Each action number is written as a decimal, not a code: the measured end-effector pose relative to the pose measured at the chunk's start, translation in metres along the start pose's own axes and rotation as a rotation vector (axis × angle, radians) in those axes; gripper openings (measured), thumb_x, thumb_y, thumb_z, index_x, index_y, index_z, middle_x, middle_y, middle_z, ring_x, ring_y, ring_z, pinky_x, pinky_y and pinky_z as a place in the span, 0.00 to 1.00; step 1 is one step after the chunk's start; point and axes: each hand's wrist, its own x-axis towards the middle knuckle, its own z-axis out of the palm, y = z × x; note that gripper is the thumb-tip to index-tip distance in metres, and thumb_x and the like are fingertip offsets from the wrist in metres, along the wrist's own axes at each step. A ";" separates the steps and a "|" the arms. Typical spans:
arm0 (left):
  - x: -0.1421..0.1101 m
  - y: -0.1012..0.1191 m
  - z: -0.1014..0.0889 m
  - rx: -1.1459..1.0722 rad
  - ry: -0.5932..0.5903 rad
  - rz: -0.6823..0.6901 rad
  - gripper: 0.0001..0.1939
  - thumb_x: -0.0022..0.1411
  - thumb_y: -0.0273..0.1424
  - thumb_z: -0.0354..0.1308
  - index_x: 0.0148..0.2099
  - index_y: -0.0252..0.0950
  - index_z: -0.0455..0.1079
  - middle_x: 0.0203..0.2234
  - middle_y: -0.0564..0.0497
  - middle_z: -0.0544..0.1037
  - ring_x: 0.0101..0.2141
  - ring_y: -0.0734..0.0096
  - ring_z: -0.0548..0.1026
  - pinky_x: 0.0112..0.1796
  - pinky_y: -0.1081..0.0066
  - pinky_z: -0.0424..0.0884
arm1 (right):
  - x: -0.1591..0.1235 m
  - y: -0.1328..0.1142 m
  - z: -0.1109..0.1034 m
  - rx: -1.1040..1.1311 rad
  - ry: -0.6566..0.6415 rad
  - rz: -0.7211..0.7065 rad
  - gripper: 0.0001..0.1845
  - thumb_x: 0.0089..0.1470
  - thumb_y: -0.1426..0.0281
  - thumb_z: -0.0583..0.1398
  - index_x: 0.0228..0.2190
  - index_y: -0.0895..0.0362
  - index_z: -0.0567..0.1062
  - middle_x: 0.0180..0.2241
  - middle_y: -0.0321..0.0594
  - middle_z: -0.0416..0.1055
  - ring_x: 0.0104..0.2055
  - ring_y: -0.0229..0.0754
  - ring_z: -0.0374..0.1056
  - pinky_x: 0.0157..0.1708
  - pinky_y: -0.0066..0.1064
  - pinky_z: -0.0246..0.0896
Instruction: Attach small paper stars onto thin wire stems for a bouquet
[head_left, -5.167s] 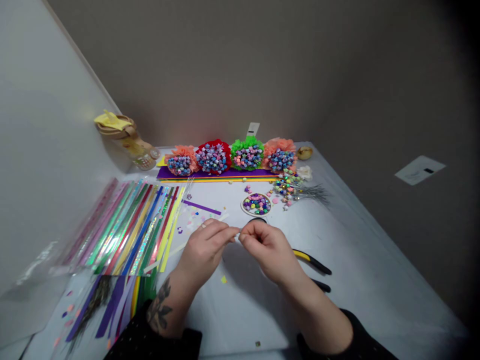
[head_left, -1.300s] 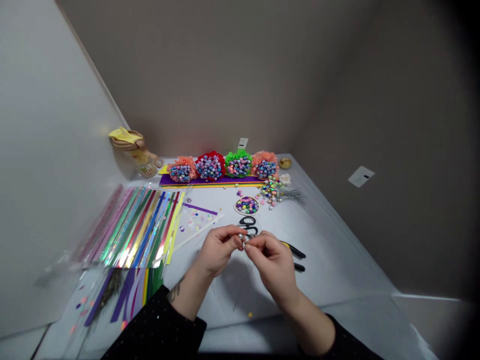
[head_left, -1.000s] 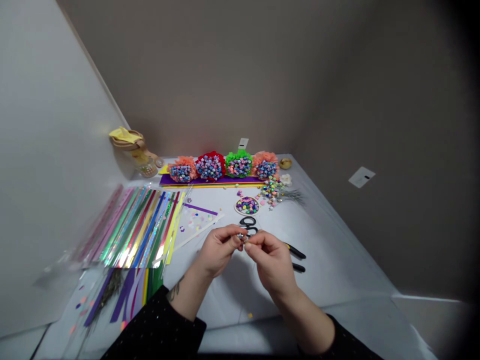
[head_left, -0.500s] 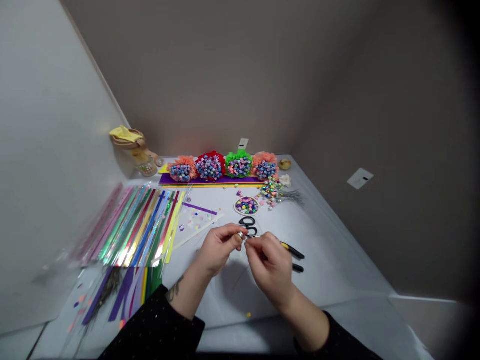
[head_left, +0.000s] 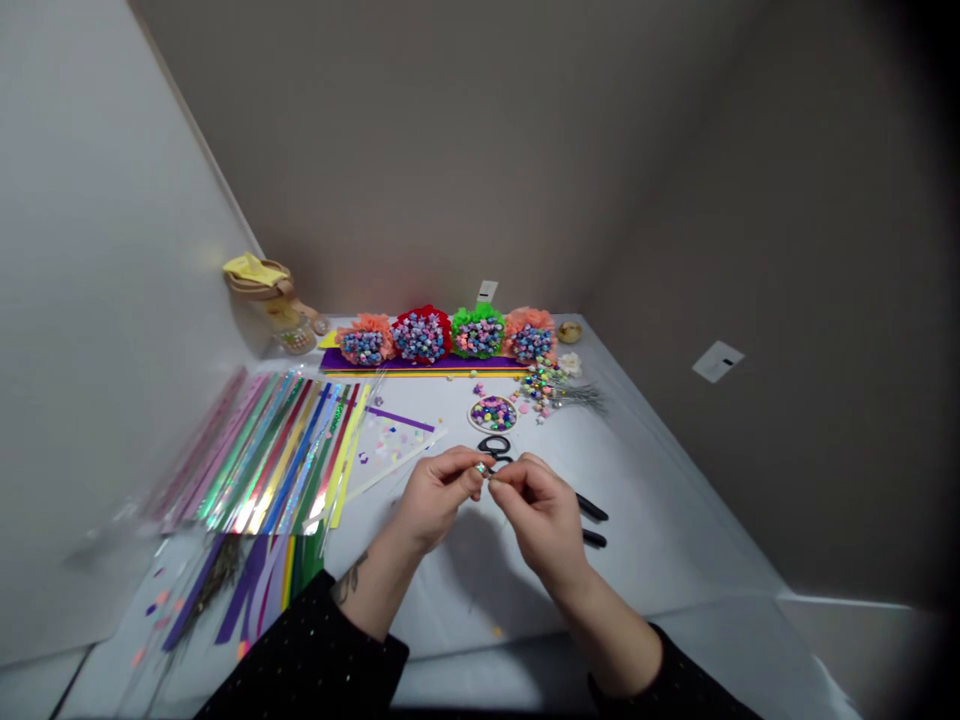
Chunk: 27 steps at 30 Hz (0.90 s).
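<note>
My left hand (head_left: 433, 502) is closed in a pinch on a small shiny paper star (head_left: 481, 468), of which only a glinting bit shows between thumb and forefinger. Right beside it, my right hand (head_left: 546, 522) pinches with thumb and forefinger almost touching the star; what it holds, perhaps a thin wire, is too small to make out. Just beyond the fingertips lie black-handled scissors (head_left: 493, 444), partly covered by the hands. Pliers (head_left: 592, 508) with black handles poke out behind my right hand. Farther back sits a small oval bowl (head_left: 470, 414) of colourful stars.
Shiny paper strips (head_left: 277, 455) in clear sleeves cover the left side, with loose purple strips (head_left: 244, 590) and a wire bundle (head_left: 217, 580) below. Ruffled star bouquets (head_left: 421, 335) line the back. Wire-stemmed stars (head_left: 544, 380) lie right of the bowl; a wicker-topped jar (head_left: 289, 320) stands back left.
My right hand has shifted slightly, its fingertips now lower and closer to my left fingertips. It covers more of the pliers. My left hand stays nearly still, keeping its pinch on the star.
</note>
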 end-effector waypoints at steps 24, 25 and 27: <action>0.001 0.001 0.005 -0.031 0.181 -0.074 0.10 0.46 0.33 0.67 0.32 0.33 0.77 0.22 0.51 0.76 0.22 0.77 0.69 0.27 0.73 0.68 | -0.003 0.006 -0.001 -0.078 0.046 0.047 0.06 0.50 0.73 0.59 0.23 0.57 0.74 0.20 0.33 0.61 0.22 0.35 0.58 0.23 0.27 0.53; 0.000 0.001 0.006 -0.040 0.173 -0.077 0.10 0.46 0.32 0.67 0.32 0.33 0.77 0.22 0.51 0.76 0.22 0.77 0.69 0.27 0.74 0.68 | -0.003 0.008 -0.001 -0.031 0.035 0.091 0.06 0.49 0.72 0.60 0.22 0.57 0.74 0.20 0.32 0.61 0.22 0.35 0.58 0.23 0.27 0.53; 0.000 0.001 0.007 -0.042 0.155 -0.085 0.10 0.47 0.32 0.68 0.32 0.33 0.77 0.22 0.51 0.76 0.22 0.77 0.69 0.28 0.74 0.67 | -0.003 0.013 -0.002 0.069 0.017 0.156 0.05 0.48 0.71 0.61 0.22 0.57 0.75 0.20 0.32 0.60 0.22 0.34 0.57 0.24 0.27 0.53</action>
